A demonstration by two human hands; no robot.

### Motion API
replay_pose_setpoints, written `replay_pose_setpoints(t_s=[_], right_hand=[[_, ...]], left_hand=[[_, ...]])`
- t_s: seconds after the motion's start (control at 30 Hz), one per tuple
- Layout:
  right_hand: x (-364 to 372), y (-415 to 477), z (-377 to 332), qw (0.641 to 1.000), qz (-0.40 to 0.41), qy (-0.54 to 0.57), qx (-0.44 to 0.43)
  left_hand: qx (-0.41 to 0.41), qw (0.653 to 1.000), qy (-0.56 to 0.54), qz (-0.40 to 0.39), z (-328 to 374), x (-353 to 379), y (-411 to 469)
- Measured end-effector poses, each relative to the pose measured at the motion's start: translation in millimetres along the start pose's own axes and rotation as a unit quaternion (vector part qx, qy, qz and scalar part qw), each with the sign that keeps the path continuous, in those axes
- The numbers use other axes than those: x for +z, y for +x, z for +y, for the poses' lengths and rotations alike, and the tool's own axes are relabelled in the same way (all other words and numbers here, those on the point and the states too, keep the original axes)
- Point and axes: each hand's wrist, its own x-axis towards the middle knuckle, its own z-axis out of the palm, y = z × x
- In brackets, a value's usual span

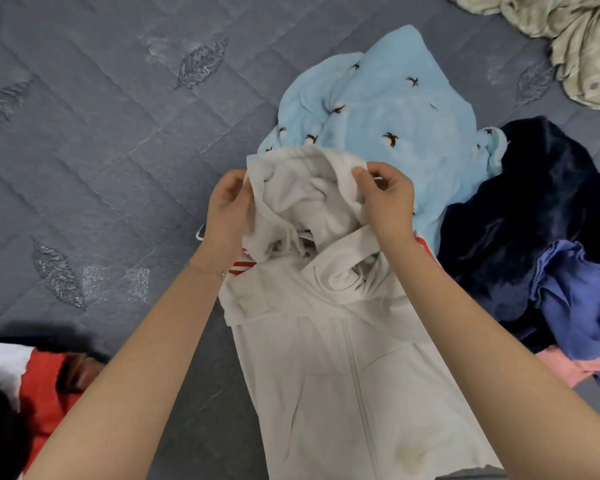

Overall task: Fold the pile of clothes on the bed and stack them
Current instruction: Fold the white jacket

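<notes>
Pile of clothes point(440, 161) on the bed point(101, 150), heaped to the right of centre in my head-camera view. Nearest to me a white zip hoodie point(326, 375) lies front up on the grey quilted cover, its zip point(357, 375) running down the middle, a faint yellowish stain point(411, 452) near the hem and red stripes point(243, 266) showing at the shoulder. The hood is lifted off the bed at the far end. My left grip point(227, 206) is curled round the hood's left edge, holding the cloth. My right grip point(387, 202) pinches the hood's right edge between thumb and forefinger, the other fingers loosely bent. Both bare forearms reach in from the bottom of the view, with a thin bracelet point(205, 271) on the left wrist. Just behind the hood, and partly under it, lies a light blue fleece point(388, 109) dotted with small dark bird shapes. To its right, touching it, is a crumpled navy garment point(534, 202), with a purple-blue garment point(582, 299) and a pink garment point(568, 368) against its near side. A beige cloth point(575, 39) sits bunched in the far right corner, apart from the heap. At the lower left edge, well apart from the hoodie, lies a red and white garment point(45, 386).
</notes>
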Motion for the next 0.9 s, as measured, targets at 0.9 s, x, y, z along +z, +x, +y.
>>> replay_pose_setpoints(t_s=[0.9], right_hand=[[0, 67, 43, 0.981, -0.052, -0.189, -0.012]], left_hand=[[-0.228, 0.934, -0.25, -0.115, 28, 47, 81]])
